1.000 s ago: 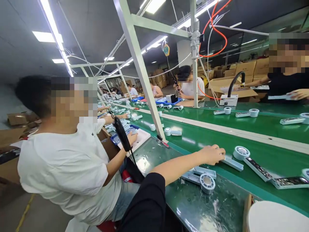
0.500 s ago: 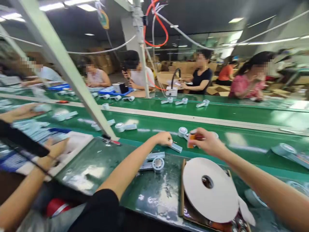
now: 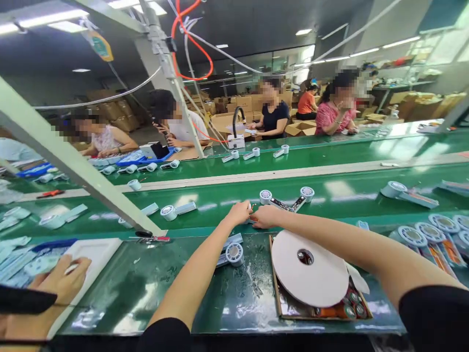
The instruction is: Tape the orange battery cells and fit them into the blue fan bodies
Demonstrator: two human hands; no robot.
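My left hand [image 3: 240,213] and my right hand [image 3: 266,216] meet at the near edge of the green belt [image 3: 220,205]. The left fingers are pinched around a small light-blue part, mostly hidden. My right fingers are closed against it, and what they hold is too hidden to name. Just beyond, two light-blue fan pieces [image 3: 266,196] lie with their dark inner sides showing. Another fan piece [image 3: 234,253] rests on the near ledge below my left hand. A white reel [image 3: 309,269] lies on a box [image 3: 280,313] of metallic cylinders below my right forearm.
Several fan units [image 3: 412,235] lie at the right. A slanted metal post [image 3: 84,161] crosses the left side. A co-worker's hand [image 3: 68,281] is over a white tray [image 3: 100,247]. People sit across the belt.
My right hand has moved left to my left hand, and the orange-and-white item it held no longer shows. The camera view has turned right. Two opened fan pieces now show beyond my hands.
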